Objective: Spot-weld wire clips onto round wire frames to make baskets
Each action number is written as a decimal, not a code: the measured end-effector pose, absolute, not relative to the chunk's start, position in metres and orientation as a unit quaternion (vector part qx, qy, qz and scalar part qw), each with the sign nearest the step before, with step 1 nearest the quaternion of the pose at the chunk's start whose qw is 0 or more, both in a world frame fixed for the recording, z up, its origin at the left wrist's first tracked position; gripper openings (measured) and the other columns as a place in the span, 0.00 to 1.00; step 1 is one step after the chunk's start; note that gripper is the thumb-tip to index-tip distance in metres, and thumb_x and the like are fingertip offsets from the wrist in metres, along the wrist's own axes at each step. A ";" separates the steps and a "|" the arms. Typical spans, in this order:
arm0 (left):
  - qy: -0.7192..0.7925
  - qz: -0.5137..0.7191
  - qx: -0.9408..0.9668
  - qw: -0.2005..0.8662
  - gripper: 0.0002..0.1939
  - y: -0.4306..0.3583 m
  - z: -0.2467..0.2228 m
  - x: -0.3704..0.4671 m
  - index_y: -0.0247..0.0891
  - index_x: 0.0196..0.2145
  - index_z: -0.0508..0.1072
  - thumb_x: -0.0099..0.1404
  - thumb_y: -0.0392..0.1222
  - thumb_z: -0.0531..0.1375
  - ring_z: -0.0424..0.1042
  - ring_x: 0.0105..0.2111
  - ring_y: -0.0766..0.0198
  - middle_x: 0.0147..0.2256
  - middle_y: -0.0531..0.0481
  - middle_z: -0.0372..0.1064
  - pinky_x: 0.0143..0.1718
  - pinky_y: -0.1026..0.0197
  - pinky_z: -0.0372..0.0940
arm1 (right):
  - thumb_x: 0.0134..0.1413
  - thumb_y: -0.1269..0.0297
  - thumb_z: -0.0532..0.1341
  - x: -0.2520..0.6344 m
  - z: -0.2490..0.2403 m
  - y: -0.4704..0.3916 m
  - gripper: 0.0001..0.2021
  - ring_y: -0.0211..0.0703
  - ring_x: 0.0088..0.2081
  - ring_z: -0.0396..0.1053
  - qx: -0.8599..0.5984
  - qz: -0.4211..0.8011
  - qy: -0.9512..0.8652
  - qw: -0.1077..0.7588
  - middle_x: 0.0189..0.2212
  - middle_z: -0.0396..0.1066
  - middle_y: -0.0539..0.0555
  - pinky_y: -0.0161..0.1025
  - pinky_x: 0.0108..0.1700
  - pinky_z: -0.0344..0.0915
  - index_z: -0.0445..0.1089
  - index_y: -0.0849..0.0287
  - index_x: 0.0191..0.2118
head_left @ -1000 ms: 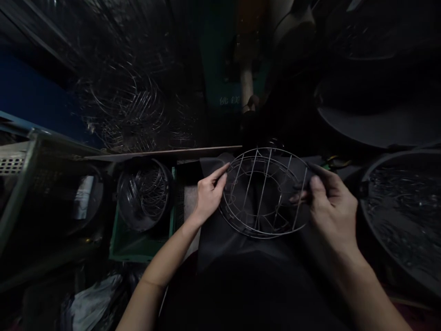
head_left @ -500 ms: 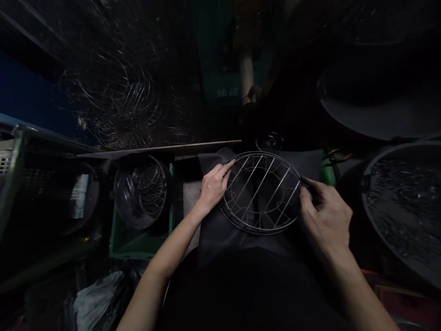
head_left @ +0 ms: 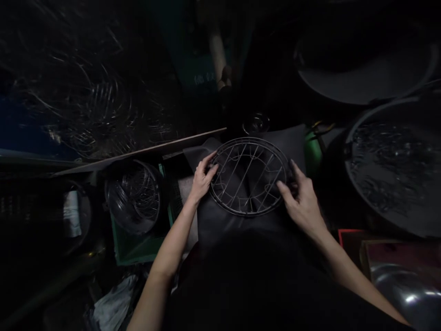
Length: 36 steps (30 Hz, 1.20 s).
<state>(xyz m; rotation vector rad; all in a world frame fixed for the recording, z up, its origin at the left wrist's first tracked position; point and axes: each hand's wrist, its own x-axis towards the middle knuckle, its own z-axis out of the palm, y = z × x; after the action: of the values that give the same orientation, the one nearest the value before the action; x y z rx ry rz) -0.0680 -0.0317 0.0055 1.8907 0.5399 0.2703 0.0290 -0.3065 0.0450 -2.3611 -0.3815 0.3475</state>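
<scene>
Rack rim: the round wire rack [head_left: 244, 172] sits level before me, between my two hands, over my lap.
Left grip: my left hand [head_left: 202, 179] has thumb and fingers clamped on its left rim.
Right grip: my right hand [head_left: 302, 197] has thumb and fingers parted around the right rim; I can't tell if they press it.
Open room: a dark gap runs between my right hand and the big tub [head_left: 406, 225].
Lap: dark cloth [head_left: 220, 230] lies beneath the rack; the room is dim.
Left side: a black bucket [head_left: 151, 225] of wire pieces, at a green crate [head_left: 138, 257].
Beyond the rack: a board edge [head_left: 179, 145] slants across, ahead and left.
Right side: a green object [head_left: 313, 149] stands near my fingers.
</scene>
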 end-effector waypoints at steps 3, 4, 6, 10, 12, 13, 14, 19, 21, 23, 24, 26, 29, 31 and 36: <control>0.222 0.102 0.792 0.559 0.23 -0.026 0.003 -0.064 0.43 0.57 0.68 0.67 0.53 0.57 0.72 0.47 0.58 0.46 0.47 0.73 0.54 0.53 0.63 | 0.55 0.46 0.60 0.034 0.043 -0.300 0.32 0.42 0.33 0.66 -0.883 0.199 -0.126 0.407 0.38 0.67 0.55 0.44 0.37 0.69 0.58 0.53 0.63; 0.217 0.103 0.795 0.557 0.23 -0.023 0.005 -0.064 0.43 0.56 0.68 0.67 0.52 0.57 0.72 0.48 0.58 0.46 0.47 0.73 0.54 0.53 0.64 | 0.55 0.46 0.60 0.036 0.045 -0.297 0.32 0.41 0.32 0.66 -0.869 0.224 -0.127 0.422 0.36 0.68 0.55 0.43 0.36 0.69 0.59 0.53 0.62; 0.210 0.116 0.807 0.539 0.22 -0.019 0.012 -0.066 0.43 0.56 0.69 0.67 0.52 0.56 0.72 0.49 0.58 0.47 0.46 0.73 0.53 0.54 0.65 | 0.54 0.47 0.60 0.041 0.053 -0.290 0.29 0.41 0.32 0.67 -0.844 0.249 -0.139 0.455 0.35 0.69 0.54 0.41 0.35 0.70 0.61 0.54 0.59; 0.193 0.185 0.839 0.473 0.22 -0.013 0.034 -0.076 0.43 0.57 0.66 0.69 0.51 0.54 0.73 0.47 0.60 0.49 0.44 0.71 0.49 0.57 0.68 | 0.53 0.52 0.61 0.065 0.064 -0.275 0.27 0.45 0.40 0.70 -0.816 0.197 -0.212 0.500 0.42 0.70 0.56 0.43 0.40 0.71 0.63 0.56 0.57; 0.181 0.222 0.854 0.435 0.22 -0.014 0.037 -0.079 0.44 0.58 0.65 0.69 0.49 0.55 0.73 0.45 0.61 0.48 0.44 0.71 0.47 0.58 0.69 | 0.52 0.55 0.62 0.085 0.055 -0.269 0.27 0.47 0.44 0.71 -0.809 0.167 -0.269 0.496 0.45 0.71 0.57 0.45 0.45 0.70 0.63 0.56 0.57; 0.180 0.231 0.862 0.414 0.21 -0.017 0.035 -0.081 0.45 0.58 0.64 0.69 0.48 0.55 0.73 0.44 0.62 0.47 0.45 0.71 0.46 0.59 0.69 | 0.53 0.56 0.62 0.096 0.047 -0.266 0.26 0.47 0.45 0.71 -0.805 0.158 -0.296 0.489 0.46 0.71 0.56 0.45 0.47 0.69 0.63 0.56 0.57; 0.183 0.234 0.870 0.394 0.20 -0.020 0.029 -0.082 0.46 0.58 0.63 0.69 0.47 0.55 0.73 0.44 0.62 0.45 0.45 0.71 0.46 0.59 0.69 | 0.54 0.57 0.61 0.105 0.037 -0.263 0.25 0.46 0.46 0.71 -0.802 0.152 -0.320 0.480 0.46 0.71 0.56 0.45 0.50 0.68 0.64 0.56 0.57; 0.208 0.206 0.893 0.342 0.18 -0.031 -0.009 -0.093 0.41 0.56 0.63 0.70 0.45 0.52 0.73 0.44 0.61 0.42 0.44 0.72 0.47 0.54 0.70 | 0.58 0.64 0.57 0.118 0.000 -0.247 0.16 0.44 0.49 0.70 -0.777 0.183 -0.415 0.437 0.48 0.72 0.53 0.44 0.55 0.66 0.69 0.56 0.52; 0.208 0.203 0.898 0.330 0.22 -0.026 -0.008 -0.093 0.40 0.57 0.61 0.69 0.48 0.55 0.71 0.49 0.57 0.48 0.40 0.69 0.50 0.50 0.68 | 0.57 0.65 0.57 0.113 0.000 -0.243 0.15 0.44 0.48 0.71 -0.776 0.175 -0.426 0.430 0.48 0.72 0.53 0.44 0.54 0.67 0.71 0.55 0.50; 0.184 0.206 0.911 0.306 0.32 -0.015 0.005 -0.080 0.41 0.61 0.56 0.64 0.53 0.59 0.65 0.57 0.52 0.56 0.37 0.63 0.54 0.47 0.65 | 0.57 0.66 0.56 0.110 0.002 -0.242 0.17 0.43 0.46 0.71 -0.783 0.162 -0.432 0.418 0.45 0.73 0.53 0.43 0.52 0.68 0.71 0.54 0.52; 0.158 0.204 0.921 0.292 0.38 -0.009 0.014 -0.069 0.43 0.63 0.53 0.61 0.55 0.62 0.61 0.60 0.50 0.59 0.37 0.59 0.56 0.46 0.63 | 0.57 0.67 0.56 0.110 0.000 -0.242 0.19 0.43 0.44 0.71 -0.786 0.156 -0.437 0.408 0.44 0.72 0.53 0.43 0.51 0.68 0.70 0.54 0.54; 0.088 0.179 0.943 0.265 0.46 0.002 0.032 -0.041 0.45 0.65 0.51 0.55 0.58 0.66 0.56 0.62 0.47 0.63 0.37 0.53 0.59 0.44 0.60 | 0.57 0.70 0.54 0.112 -0.008 -0.244 0.23 0.41 0.42 0.70 -0.792 0.149 -0.446 0.389 0.42 0.71 0.54 0.41 0.48 0.68 0.66 0.53 0.59; -0.002 0.106 0.961 0.256 0.51 0.014 0.050 -0.001 0.42 0.66 0.49 0.52 0.59 0.68 0.59 0.61 0.45 0.61 0.36 0.56 0.59 0.43 0.59 | 0.58 0.71 0.53 0.110 -0.025 -0.242 0.26 0.40 0.40 0.69 -0.807 0.149 -0.430 0.376 0.42 0.69 0.54 0.39 0.46 0.67 0.63 0.52 0.62; -0.031 0.067 0.958 0.276 0.52 0.019 0.055 0.012 0.39 0.65 0.51 0.51 0.59 0.68 0.63 0.58 0.45 0.58 0.35 0.61 0.57 0.44 0.61 | 0.57 0.71 0.54 0.099 -0.025 -0.236 0.26 0.40 0.40 0.69 -0.825 0.147 -0.395 0.377 0.41 0.70 0.53 0.38 0.47 0.67 0.64 0.50 0.61; -0.020 0.077 0.942 0.325 0.41 0.052 0.049 0.011 0.38 0.59 0.61 0.53 0.60 0.67 0.68 0.54 0.46 0.51 0.39 0.69 0.52 0.46 0.66 | 0.58 0.67 0.56 0.073 0.007 -0.205 0.23 0.39 0.44 0.68 -0.846 0.131 -0.360 0.370 0.44 0.71 0.48 0.37 0.50 0.67 0.65 0.47 0.59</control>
<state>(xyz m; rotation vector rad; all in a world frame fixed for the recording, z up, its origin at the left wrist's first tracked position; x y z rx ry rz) 0.0111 0.0518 0.0495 2.4713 -0.0515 0.2031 0.0728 -0.2052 0.0073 -2.1717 -0.9225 0.3364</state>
